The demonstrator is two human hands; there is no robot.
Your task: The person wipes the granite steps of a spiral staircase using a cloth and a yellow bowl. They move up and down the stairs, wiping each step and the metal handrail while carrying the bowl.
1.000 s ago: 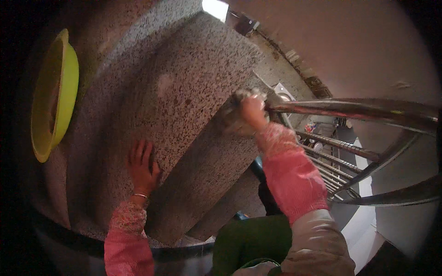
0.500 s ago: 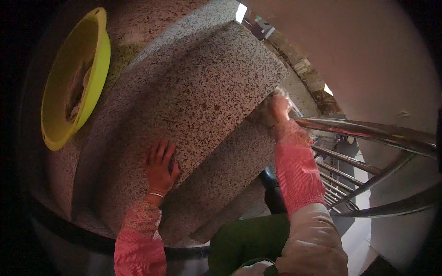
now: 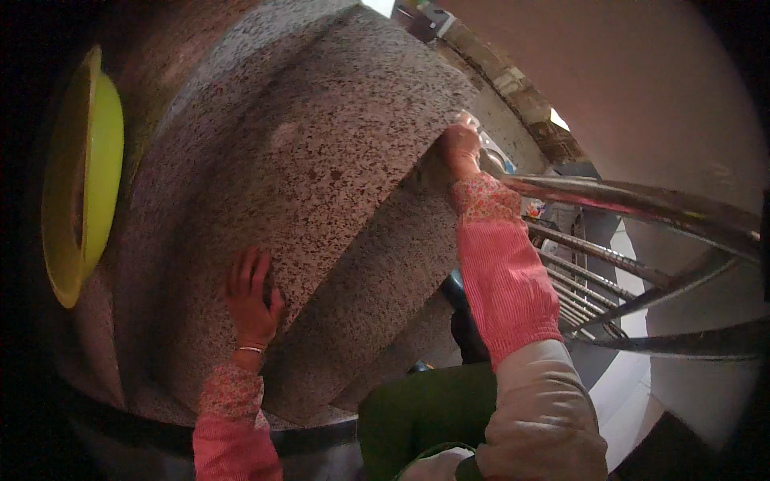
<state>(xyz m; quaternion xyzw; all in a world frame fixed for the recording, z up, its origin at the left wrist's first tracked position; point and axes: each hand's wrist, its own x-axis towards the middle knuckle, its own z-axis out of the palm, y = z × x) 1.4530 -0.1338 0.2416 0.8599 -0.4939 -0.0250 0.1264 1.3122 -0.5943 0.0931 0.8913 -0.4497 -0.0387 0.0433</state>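
Observation:
My left hand (image 3: 253, 298) lies flat on the speckled stone step (image 3: 337, 152), fingers stretched out and slightly apart, a thin bracelet at the wrist. My right hand (image 3: 462, 148) is closed at the far right end of the same step, close to its front edge. Something small and pale shows past its fingers, too little to name. Both forearms wear pink ribbed sleeves with floral cuffs. At the far left a yellow-green basin (image 3: 103, 172) rests on a higher step; its inside is mostly turned out of sight.
A metal stair railing (image 3: 609, 200) with several bars runs along the right, close to my right forearm. More stone steps (image 3: 385, 280) descend toward me. My green-clad leg (image 3: 425, 413) is at the bottom. A plain wall (image 3: 634, 88) rises at the upper right.
The view has shifted, so the basin sits further left and lower. My right hand has moved slightly up and left in the picture, still closed at the step's end; my left hand stays flat.

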